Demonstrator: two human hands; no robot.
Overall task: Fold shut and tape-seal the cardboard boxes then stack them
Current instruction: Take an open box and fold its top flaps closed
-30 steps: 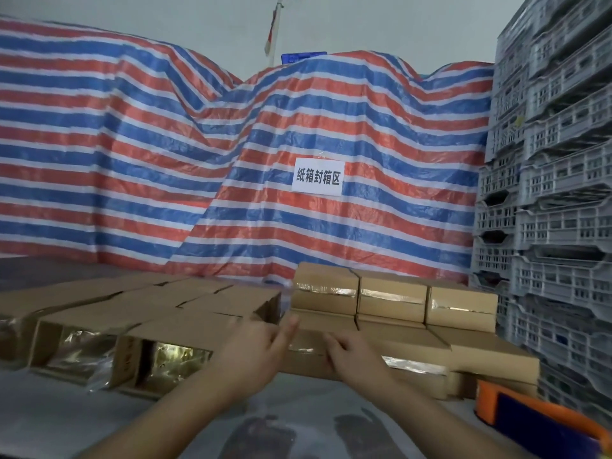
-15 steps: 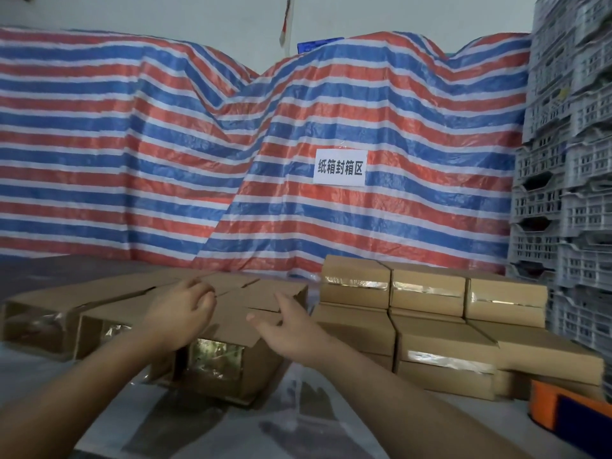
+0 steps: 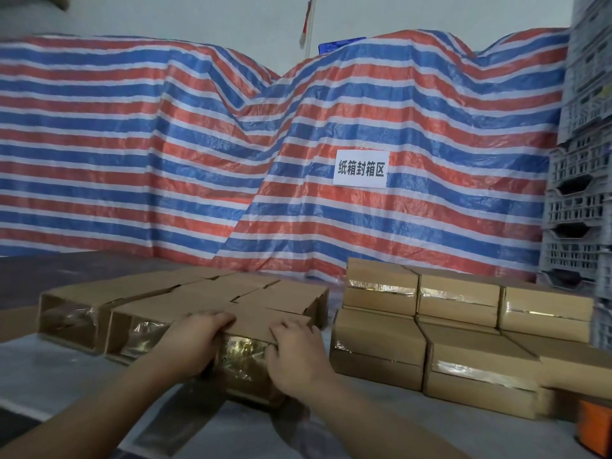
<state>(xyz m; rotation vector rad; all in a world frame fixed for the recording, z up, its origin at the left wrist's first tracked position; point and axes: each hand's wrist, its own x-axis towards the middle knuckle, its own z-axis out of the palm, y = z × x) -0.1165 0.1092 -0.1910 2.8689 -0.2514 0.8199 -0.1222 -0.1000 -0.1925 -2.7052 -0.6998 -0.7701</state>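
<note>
Head view: only 1 camera is given.
Left hand [image 3: 195, 339]: fingers curled over the near top edge of the open box [image 3: 251, 352], which is gripped.
Right hand [image 3: 294, 349]: fingers curled over the same edge, thumb on the open face.
Box position: directly under both sets of fingers, between the hands.
Long axis: judged to run away from the fingers.
Nearer hand: neither; both are on it.
Sealed stack [image 3: 463, 329]: right of the right fingers, near.

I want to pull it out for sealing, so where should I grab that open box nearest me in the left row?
Take the open box by its two side walls near the open front, coming from your side. Neighbours press close on its left and behind, so only the near end is free. The left hand and right hand already sit at its top front edge.
</note>
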